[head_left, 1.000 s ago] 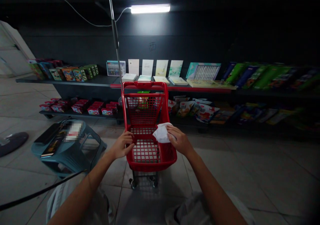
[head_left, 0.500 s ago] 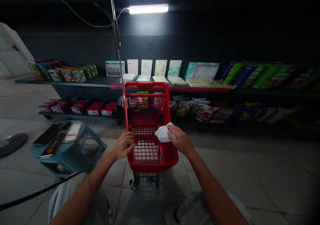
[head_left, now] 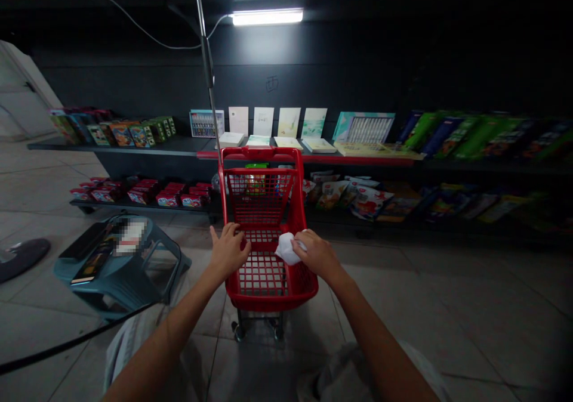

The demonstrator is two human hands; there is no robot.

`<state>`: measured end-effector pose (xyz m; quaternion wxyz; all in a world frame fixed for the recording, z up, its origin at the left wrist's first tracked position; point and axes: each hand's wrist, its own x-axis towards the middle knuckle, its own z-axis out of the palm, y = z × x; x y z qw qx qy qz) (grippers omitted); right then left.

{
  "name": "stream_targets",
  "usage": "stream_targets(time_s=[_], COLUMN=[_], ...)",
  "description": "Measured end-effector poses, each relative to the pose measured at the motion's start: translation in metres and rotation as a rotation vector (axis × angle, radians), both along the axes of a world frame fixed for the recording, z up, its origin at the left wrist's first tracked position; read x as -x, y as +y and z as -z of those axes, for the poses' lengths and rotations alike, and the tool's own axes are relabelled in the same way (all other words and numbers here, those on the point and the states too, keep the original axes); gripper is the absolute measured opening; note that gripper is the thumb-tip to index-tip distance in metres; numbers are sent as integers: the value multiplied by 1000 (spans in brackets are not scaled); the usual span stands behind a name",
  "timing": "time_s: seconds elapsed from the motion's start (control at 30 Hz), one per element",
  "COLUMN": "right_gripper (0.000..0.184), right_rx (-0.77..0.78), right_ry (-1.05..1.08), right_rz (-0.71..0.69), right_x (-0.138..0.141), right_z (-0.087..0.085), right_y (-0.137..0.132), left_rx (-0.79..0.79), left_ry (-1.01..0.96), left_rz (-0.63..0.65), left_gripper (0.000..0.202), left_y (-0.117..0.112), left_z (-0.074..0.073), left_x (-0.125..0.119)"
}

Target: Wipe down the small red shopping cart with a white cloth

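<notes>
A small red shopping cart (head_left: pixel 268 302) with a grid basket stands on the floor in front of me. My right hand (head_left: pixel 316 253) is closed around a crumpled white cloth (head_left: pixel 287 249) at the cart's right side, the cloth hanging over the inside of the basket. At the left side of the basket my left hand (head_left: pixel 229 246) is open, its fingers spread and its thumb toward the basket. Whether those fingers touch the rim I cannot tell.
To the left is a blue-grey plastic stool (head_left: pixel 152 283) bearing a phone (head_left: pixel 92 265) and other items. Behind the cart a dark shelf (head_left: pixel 161 147) holds books (head_left: pixel 264 121), boxes and snack bags (head_left: pixel 367 200). A metal pole (head_left: pixel 206 62) rises beside the cart under a lit tube lamp (head_left: pixel 267 16).
My left hand has lifted from the cart's left rim and shifted right, fingers spreading. My right hand has moved slightly down and left with the cloth, which is more bunched.
</notes>
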<state>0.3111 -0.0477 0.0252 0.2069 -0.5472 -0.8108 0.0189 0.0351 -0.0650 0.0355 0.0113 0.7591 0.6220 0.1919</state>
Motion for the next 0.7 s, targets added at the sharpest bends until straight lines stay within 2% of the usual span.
stream_targets(time_s=[0.2,0.33,0.43,0.57,0.63,0.7], right_gripper=[24,24,24,33,37,41], right_rx=[67,85,6,-227,-257,-209], right_ry=[-100,-102,-29,210,393,614], right_rz=[44,38,24,40,57,67], right_x=[6,7,7,8,11,18], right_z=[-12,-11,-6,-12,-21,-27], right_y=[-3,-4,-6,-7,-5,3], left_rx=[-44,-31,-15,30,58,80], left_ry=[180,209,223,223,215,206], left_rz=[-121,-112,-34,-8,-12,-14], left_gripper=[36,38,32,25,25,25], left_y=[42,61,60,48,41,33], left_z=[-1,-3,-2,-3,-5,-8], left_x=[-2,3,7,7,5,2])
